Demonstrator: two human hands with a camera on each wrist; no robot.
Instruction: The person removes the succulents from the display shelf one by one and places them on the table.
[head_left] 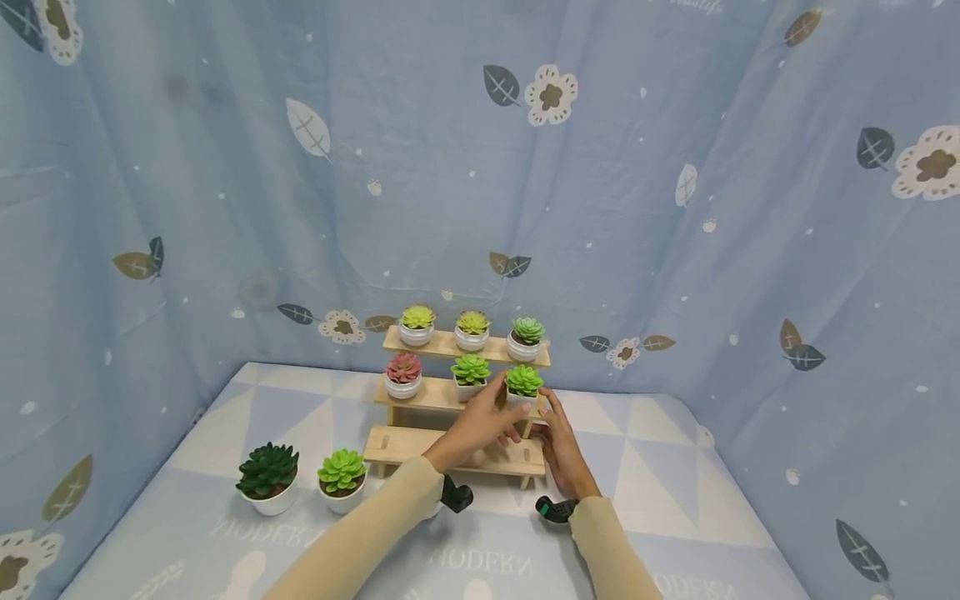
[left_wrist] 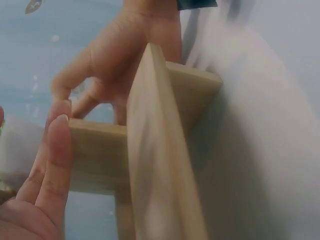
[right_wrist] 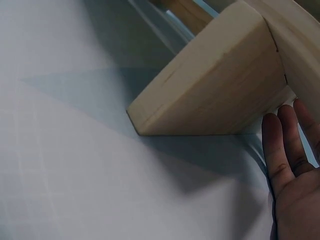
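Note:
A bright green succulent in a white pot (head_left: 523, 382) stands at the right end of the middle tier of a wooden three-tier stand (head_left: 450, 450). My left hand (head_left: 480, 421) holds this pot from the left and front, its index finger and thumb around it. In the left wrist view the other fingers (left_wrist: 56, 155) are nearly straight beside the shelf end. My right hand (head_left: 561, 446) is at the stand's right side, fingertips close to the pot and shelf end. Its fingers (right_wrist: 280, 150) look extended and relaxed in the right wrist view, below the wooden edge.
Three potted succulents (head_left: 472, 329) line the top tier. A red one (head_left: 403, 373) and a green one (head_left: 470, 373) share the middle tier. On the table, a dark green succulent (head_left: 268, 475) and a light green one (head_left: 342, 477) stand left. A patterned curtain (head_left: 420, 167) hangs behind.

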